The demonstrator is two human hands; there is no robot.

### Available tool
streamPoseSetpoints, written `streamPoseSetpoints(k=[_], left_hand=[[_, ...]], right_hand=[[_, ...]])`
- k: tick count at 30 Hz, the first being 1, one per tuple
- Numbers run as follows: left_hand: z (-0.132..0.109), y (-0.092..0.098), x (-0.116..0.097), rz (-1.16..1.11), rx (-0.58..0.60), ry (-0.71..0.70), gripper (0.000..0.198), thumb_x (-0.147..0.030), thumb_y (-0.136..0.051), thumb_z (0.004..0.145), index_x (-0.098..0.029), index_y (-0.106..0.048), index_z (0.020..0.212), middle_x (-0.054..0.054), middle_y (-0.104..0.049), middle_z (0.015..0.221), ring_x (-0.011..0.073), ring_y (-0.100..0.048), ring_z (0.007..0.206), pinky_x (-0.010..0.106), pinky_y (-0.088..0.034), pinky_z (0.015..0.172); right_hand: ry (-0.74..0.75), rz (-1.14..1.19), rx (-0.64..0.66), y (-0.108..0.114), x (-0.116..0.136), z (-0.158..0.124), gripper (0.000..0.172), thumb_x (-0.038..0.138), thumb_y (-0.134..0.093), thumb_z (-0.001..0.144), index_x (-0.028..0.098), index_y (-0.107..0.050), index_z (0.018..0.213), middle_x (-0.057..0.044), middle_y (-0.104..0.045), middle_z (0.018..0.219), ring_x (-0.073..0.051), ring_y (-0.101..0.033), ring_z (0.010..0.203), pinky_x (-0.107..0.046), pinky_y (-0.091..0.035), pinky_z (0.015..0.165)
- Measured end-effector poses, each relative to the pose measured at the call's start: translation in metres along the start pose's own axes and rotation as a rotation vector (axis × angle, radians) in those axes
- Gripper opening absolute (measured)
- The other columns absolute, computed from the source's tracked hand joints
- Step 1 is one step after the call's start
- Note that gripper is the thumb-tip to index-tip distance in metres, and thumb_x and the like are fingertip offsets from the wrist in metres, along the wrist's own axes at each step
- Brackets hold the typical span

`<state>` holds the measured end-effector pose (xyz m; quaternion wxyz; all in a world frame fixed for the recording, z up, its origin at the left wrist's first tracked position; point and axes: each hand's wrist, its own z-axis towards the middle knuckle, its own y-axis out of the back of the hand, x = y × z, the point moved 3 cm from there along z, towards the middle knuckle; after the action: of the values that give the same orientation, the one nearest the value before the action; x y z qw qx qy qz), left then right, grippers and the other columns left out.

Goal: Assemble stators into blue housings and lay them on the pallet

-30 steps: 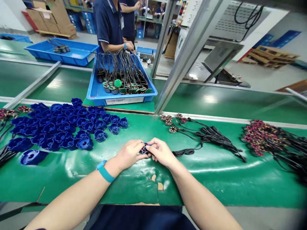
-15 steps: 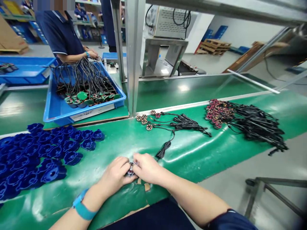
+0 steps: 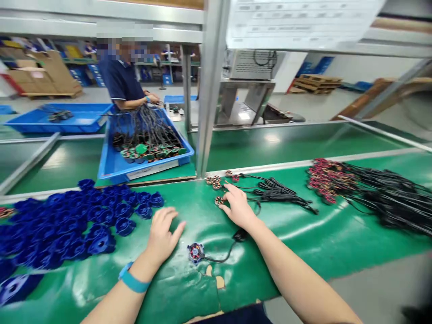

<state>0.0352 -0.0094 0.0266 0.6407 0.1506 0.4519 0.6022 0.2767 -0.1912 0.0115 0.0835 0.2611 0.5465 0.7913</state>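
- Left hand (image 3: 164, 235) and right hand (image 3: 238, 208) have separated; half a second earlier both were together around the finished piece.
- Finished piece, a blue cup with a coil inside (image 3: 195, 253), now lies released on the bench (image 3: 290, 252), between the two forearms and just beyond the torn patches (image 3: 220, 282).
- Its black cord (image 3: 219, 261) runs right across the surface to a bundle (image 3: 240, 235) beside the right wrist.
- Right hand has moved forward to a loose coil (image 3: 218, 201), thumb at its near edge. Whether this grip has closed on the coil cannot be told.
- Left hand has drawn away to the left. Grip spread, nothing held; contact with the bench cannot be confirmed.
- Other loose coils (image 3: 216, 185) sit just past the right fingertips, near the metal post (image 3: 206, 112).
- Heap of blue cups (image 3: 101, 216) remains left of the left hand.
- Pile of red coils (image 3: 329, 180) remains at far right, cords attached.
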Motion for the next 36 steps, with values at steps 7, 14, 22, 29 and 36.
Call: streamPoseSetpoints(k=[7,14,22,29,36], left_hand=[[0.008,0.0,0.027,0.513,0.041,0.206,0.047,-0.032,-0.058,0.093,-0.009,-0.056,0.134,0.028,-0.048,0.149,0.047,-0.034,0.146,0.078,-0.017,0.114],[0.001,-0.01,0.008,0.138,0.117,-0.074,0.013,-0.026,-0.055,0.097,-0.018,-0.065,0.097,0.017,-0.064,0.127,0.0313,-0.058,0.122,0.052,-0.052,0.101],[0.001,-0.003,0.004,0.02,0.088,-0.094,0.027,-0.024,-0.058,0.094,-0.016,-0.058,0.12,0.021,-0.048,0.148,0.033,-0.04,0.145,0.056,-0.041,0.115],[0.001,-0.008,-0.016,0.076,0.025,-0.131,0.029,-0.03,-0.061,0.095,-0.018,-0.062,0.121,0.017,-0.059,0.142,0.0356,-0.041,0.144,0.066,-0.026,0.118],[0.002,-0.014,-0.014,0.052,-0.003,-0.159,0.021,-0.014,-0.056,0.095,-0.02,-0.068,0.112,0.008,-0.074,0.113,0.0289,-0.057,0.129,0.06,-0.033,0.116]], right_hand=[[-0.1,0.11,0.231,-0.002,0.049,-0.014,0.024,0.03,-0.068,0.088,0.016,-0.062,0.107,-0.007,-0.069,0.088,-0.022,-0.063,0.08,-0.035,-0.045,0.08],[-0.086,0.142,0.268,-0.002,0.097,0.01,0.019,0.032,-0.072,0.084,0.02,-0.064,0.096,-0.003,-0.068,0.088,-0.019,-0.063,0.079,-0.027,-0.042,0.068],[-0.058,0.234,0.214,-0.028,0.096,0.005,0.028,0.029,-0.076,0.083,0.019,-0.062,0.105,-0.007,-0.064,0.105,-0.022,-0.064,0.096,-0.033,-0.05,0.086],[0.108,0.355,0.05,-0.025,0.113,-0.005,0.028,0.02,-0.068,0.085,0.018,-0.059,0.112,-0.009,-0.064,0.113,-0.023,-0.064,0.104,-0.036,-0.054,0.089],[0.121,0.29,0.042,-0.031,0.123,-0.009,0.02,0.025,-0.063,0.09,0.018,-0.063,0.108,-0.01,-0.067,0.107,-0.022,-0.066,0.098,-0.035,-0.056,0.086]])
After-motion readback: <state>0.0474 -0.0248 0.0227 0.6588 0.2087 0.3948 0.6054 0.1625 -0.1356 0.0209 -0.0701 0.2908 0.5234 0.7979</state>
